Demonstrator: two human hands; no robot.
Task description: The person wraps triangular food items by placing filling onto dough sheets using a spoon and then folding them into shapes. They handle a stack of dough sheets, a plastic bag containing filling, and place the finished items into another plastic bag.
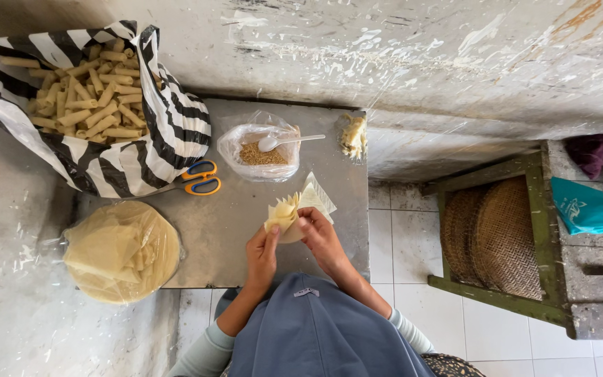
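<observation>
- A round stack of thin pale sheets point(121, 251) in clear plastic lies at the near left, overhanging the left edge of the grey surface point(225, 230)
- Far left, a black-and-white striped bag point(141, 150) stands open, filled with finished rolls point(92, 91) lying mostly crosswise
- Scissors point(200, 179) with orange and blue handles rest just right of the bag, handles toward the middle of the surface
- The left hand point(262, 253) comes up from the near edge, its fingers closed on the lower left side of a pale wrapper point(284, 215)
- The wrapper sits between both hands, just far of them over the middle of the surface; it looks partly folded, its long axis running from near left to far right
- The right hand point(321, 236) pinches the wrapper's right side, thumb on top; both hands touch it, the right reaching a little farther
- A loose wrapper piece point(319, 194) lies flat just beyond the right hand
- Farther back, a clear bag of brown filling point(259, 150) holds a white spoon point(284, 142), its handle pointing right
- At the far right corner sits a small clear bag point(352, 135) with something pale yellow inside
</observation>
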